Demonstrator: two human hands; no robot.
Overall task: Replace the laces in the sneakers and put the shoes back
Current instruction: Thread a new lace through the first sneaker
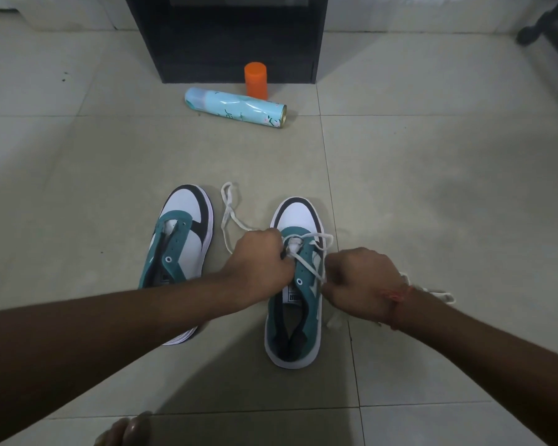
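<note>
Two sneakers, one white lace, two cans, and both of my hands at work on the tiled floor.

I see the black cabinet far beyond my grip, open tile between; the unlaced sneaker lies left of it, the right sneaker directly under it. My left hand and right hand each pinch the lace at the eyelets. A blue spray can lies toppled ahead, an orange can upright behind.
</note>
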